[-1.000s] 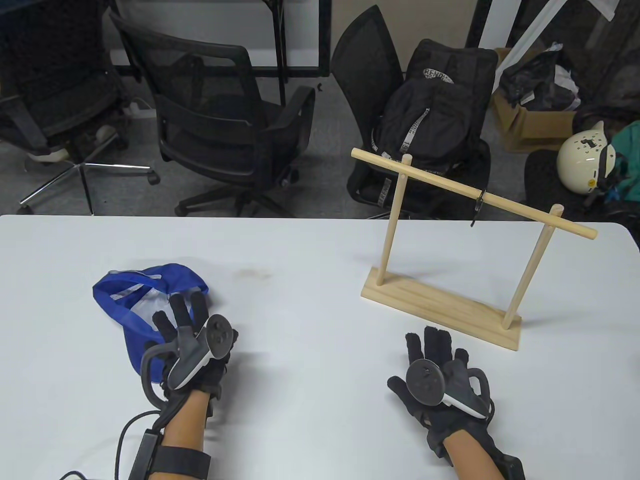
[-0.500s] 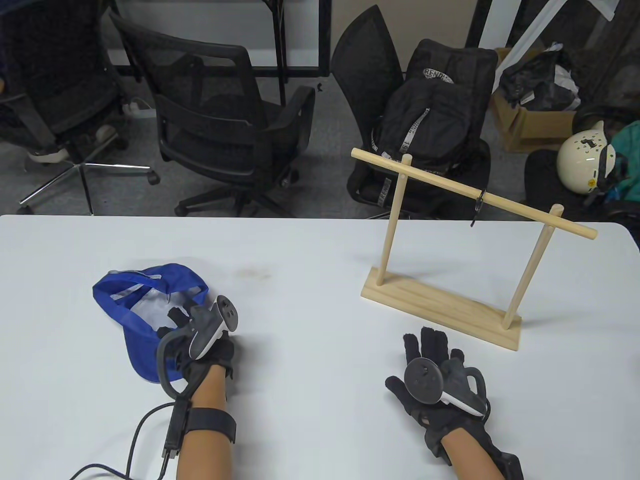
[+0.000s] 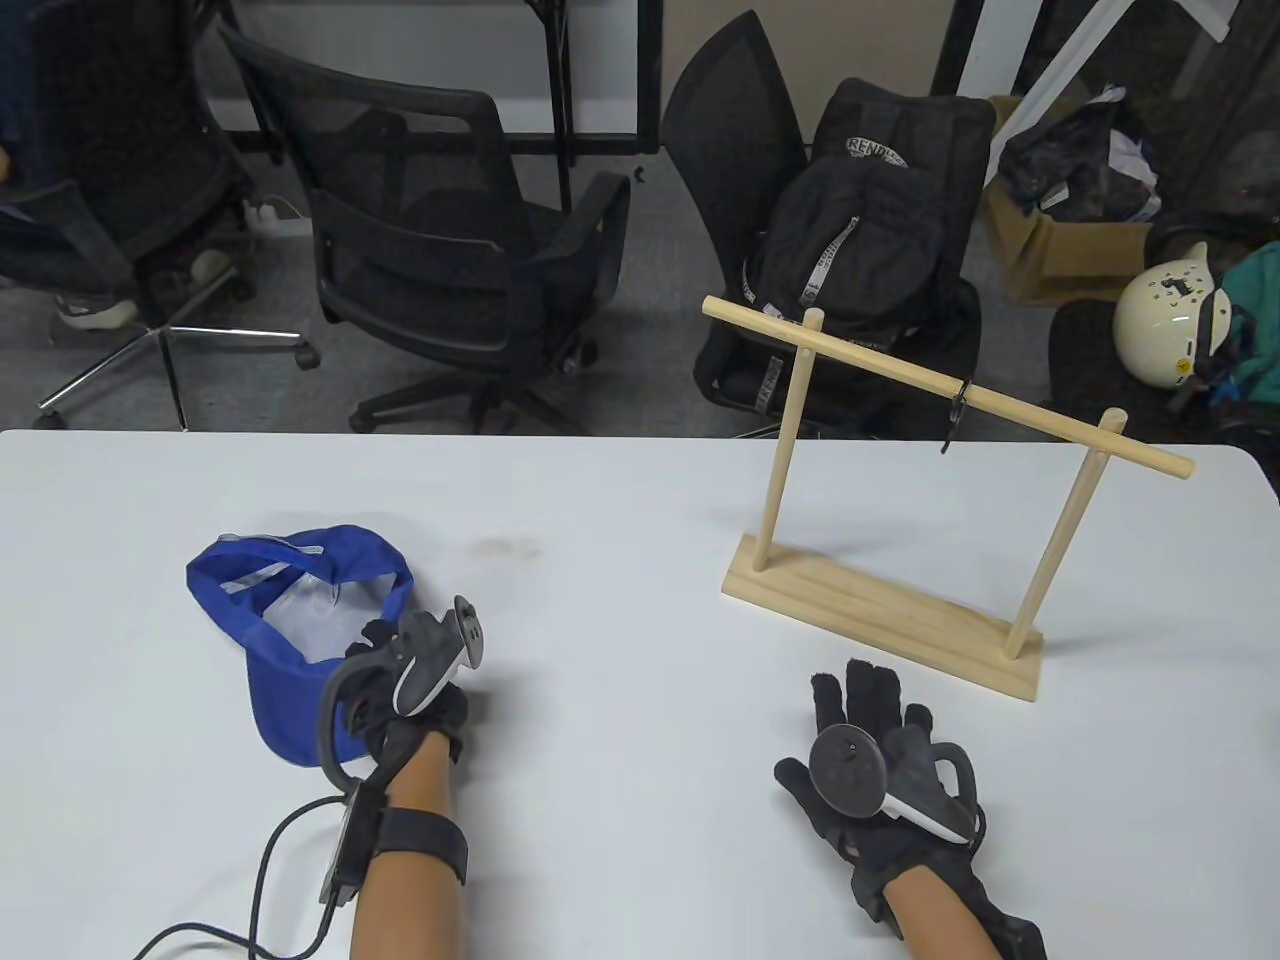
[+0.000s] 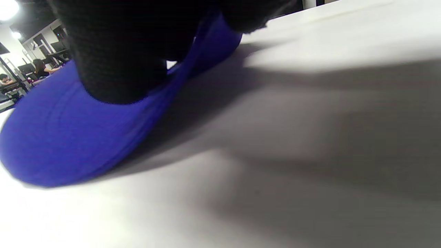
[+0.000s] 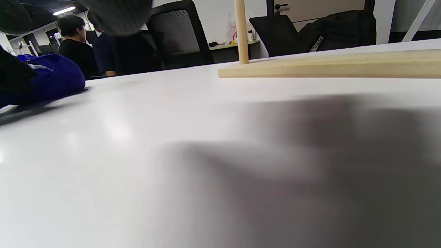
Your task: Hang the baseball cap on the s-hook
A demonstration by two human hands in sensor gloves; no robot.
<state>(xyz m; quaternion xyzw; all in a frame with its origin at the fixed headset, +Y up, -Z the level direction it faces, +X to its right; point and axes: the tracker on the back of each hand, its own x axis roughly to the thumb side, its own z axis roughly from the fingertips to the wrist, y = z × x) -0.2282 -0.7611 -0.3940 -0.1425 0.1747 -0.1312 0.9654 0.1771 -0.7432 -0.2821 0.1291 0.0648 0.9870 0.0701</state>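
Note:
A blue baseball cap (image 3: 278,695) lies upside down on the left of the white table (image 3: 600,600), its pale lining showing. My left hand (image 3: 380,650) grips its right edge where the brim meets the crown; in the left wrist view my gloved fingers (image 4: 117,62) press on the blue brim (image 4: 62,137) with cap fabric between them. A black s-hook (image 3: 957,412) hangs from the rod of a wooden rack (image 3: 880,610) at the right. My right hand (image 3: 865,700) rests flat and empty on the table just in front of the rack base (image 5: 330,65).
Office chairs (image 3: 440,250), a black backpack (image 3: 870,230), a cardboard box (image 3: 1050,250) and a white helmet (image 3: 1165,320) stand beyond the table's far edge. The cap also shows at the left of the right wrist view (image 5: 51,81).
My left hand moved forward onto the cap, rolled onto its side and curled its fingers around the cap's edge. My right hand barely moved.

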